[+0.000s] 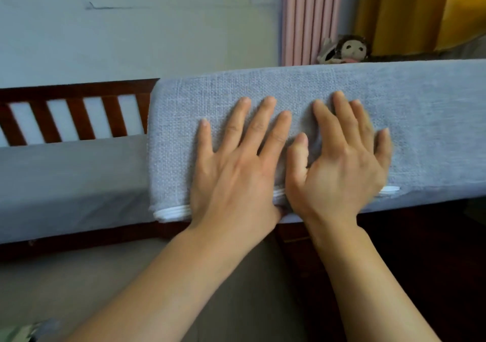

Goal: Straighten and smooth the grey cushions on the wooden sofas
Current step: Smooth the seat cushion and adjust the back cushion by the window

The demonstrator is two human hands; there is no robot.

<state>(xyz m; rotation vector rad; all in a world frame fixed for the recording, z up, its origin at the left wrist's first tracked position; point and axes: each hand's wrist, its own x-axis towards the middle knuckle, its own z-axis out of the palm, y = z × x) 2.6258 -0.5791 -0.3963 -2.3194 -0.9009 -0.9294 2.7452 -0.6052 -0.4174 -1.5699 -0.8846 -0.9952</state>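
The grey cushion [302, 94] lies raised on the wooden sofa [79, 97]. The left hand [234, 165] and right hand [342, 162] press flat on it side by side, fingers spread wide, gripping nothing, likely to smooth the fabric. A doll [347, 49] sits behind.

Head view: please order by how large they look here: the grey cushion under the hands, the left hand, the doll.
1. grey cushion, clearly largest.
2. left hand.
3. doll, smallest here, though it sits farther from the camera, so its true size is unsure.
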